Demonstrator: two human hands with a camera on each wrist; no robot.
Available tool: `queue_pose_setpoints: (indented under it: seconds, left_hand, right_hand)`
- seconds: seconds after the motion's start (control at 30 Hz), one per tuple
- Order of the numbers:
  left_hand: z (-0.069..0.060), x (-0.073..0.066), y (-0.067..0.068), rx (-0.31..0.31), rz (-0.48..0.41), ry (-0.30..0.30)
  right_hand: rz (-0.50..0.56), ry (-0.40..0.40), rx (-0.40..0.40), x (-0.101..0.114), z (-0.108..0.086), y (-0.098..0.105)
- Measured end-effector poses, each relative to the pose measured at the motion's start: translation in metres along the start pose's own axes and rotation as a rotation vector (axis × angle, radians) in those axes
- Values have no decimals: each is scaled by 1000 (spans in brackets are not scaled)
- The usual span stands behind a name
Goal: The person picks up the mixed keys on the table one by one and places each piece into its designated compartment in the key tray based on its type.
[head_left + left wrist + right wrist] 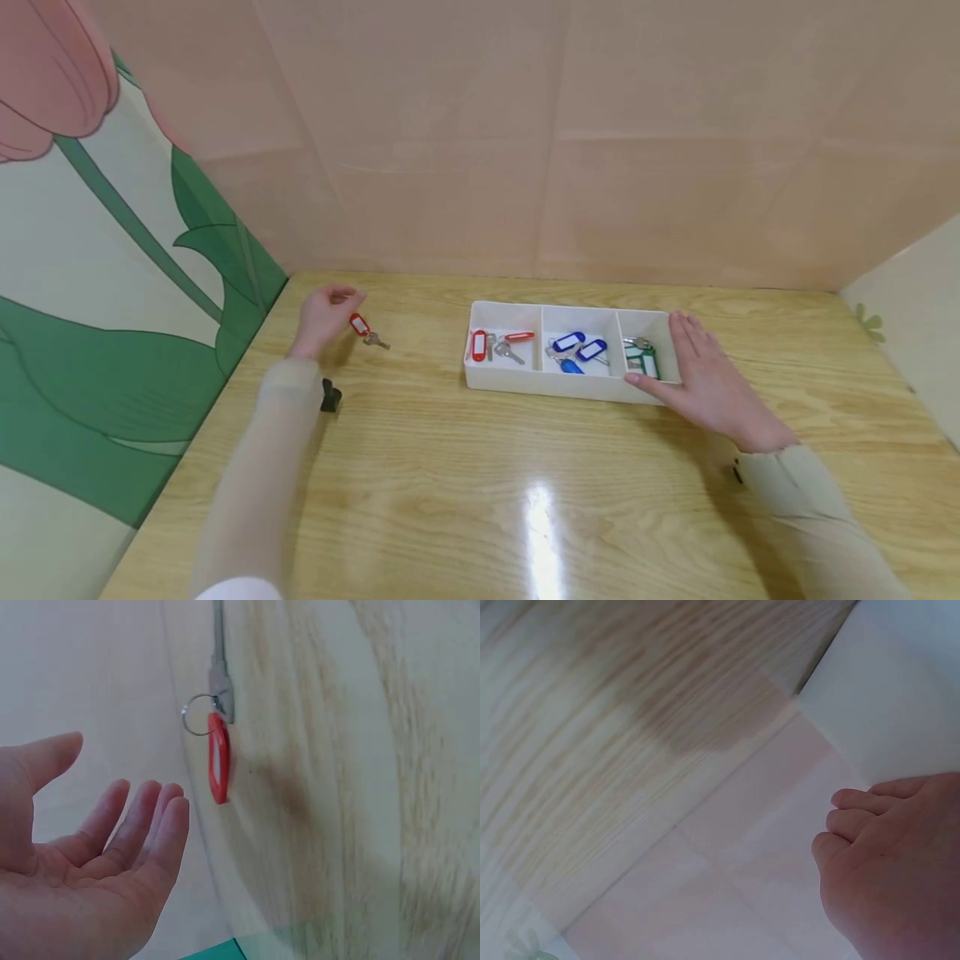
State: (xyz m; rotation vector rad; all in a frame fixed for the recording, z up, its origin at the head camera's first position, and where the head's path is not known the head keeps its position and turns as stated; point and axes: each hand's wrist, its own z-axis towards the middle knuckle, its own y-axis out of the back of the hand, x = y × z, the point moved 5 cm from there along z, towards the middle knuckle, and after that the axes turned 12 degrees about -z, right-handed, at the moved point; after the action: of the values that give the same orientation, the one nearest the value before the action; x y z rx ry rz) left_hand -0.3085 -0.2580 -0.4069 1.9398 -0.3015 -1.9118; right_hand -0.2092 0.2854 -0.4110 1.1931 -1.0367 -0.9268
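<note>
My left hand [324, 321] is at the table's far left, just beside a key with a red tag [360, 324]. In the left wrist view the thumb and fingers [171, 829] are spread apart with nothing between them, and the red key tag [218, 759] with its ring and key lies beyond the fingertips. My right hand [708, 379] holds the right end of a white three-compartment box [551, 383], thumb over the front rim and fingers at the far right corner. The right wrist view shows the back of that hand [900, 859] against the white box wall [885, 697].
Red-tagged keys [479, 346] lie in the box's left compartment, blue-tagged keys [568, 341] in the middle, and green-tagged keys [642, 362] in the right. A pinkish covering [487, 167] stands behind the wooden table [420, 467]. A flower-patterned panel [150, 358] borders the left.
</note>
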Motion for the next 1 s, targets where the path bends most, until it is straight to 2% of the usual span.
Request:
queue_pose_setpoints:
  seconds: [0.3, 0.67, 0.87, 1.0]
  left_hand:
    - [2, 4, -4, 9, 5, 56]
    - [5, 16, -7, -5, 19, 105]
    - [3, 17, -5, -10, 3, 115]
    - [5, 18, -3, -2, 31, 97]
  right_hand:
    - [-6, 7, -5, 0, 0, 1]
    - [6, 3, 1, 1, -1, 0]
    - [10, 5, -6, 1, -1, 0]
    - [6, 5, -2, 1, -1, 0]
